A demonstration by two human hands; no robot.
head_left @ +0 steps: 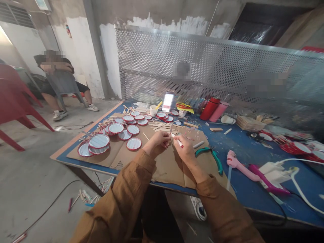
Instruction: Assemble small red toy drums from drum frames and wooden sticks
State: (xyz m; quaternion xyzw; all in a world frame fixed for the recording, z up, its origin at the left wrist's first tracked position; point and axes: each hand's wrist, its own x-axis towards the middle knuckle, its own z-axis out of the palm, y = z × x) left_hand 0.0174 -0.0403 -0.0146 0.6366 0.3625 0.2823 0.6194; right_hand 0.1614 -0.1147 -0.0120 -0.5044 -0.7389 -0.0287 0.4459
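My left hand (pixel 160 141) pinches a thin wooden stick (pixel 171 127), holding it upright above a brown cardboard sheet (pixel 162 170). Close beside it, my right hand (pixel 186 148) is closed round a white marker-like pen (pixel 179 142) with a red end. The pen's front end is near the stick; whether they touch I cannot tell. Flat wooden sticks (pixel 160 126) lie loose behind my hands. To the left are several small round drums (pixel 115 128) with white faces and red rims, some stacked. Teal-handled pliers (pixel 215 158) rest right of my right hand.
A pink glue gun (pixel 243 167) and white plugs (pixel 274 172) with cables lie at the right. Behind stand a red bottle (pixel 210 108), a pink bottle (pixel 219 112), a paper cup (pixel 153 110) and a lit phone (pixel 167 102). A perforated metal screen (pixel 152 60) borders the table.
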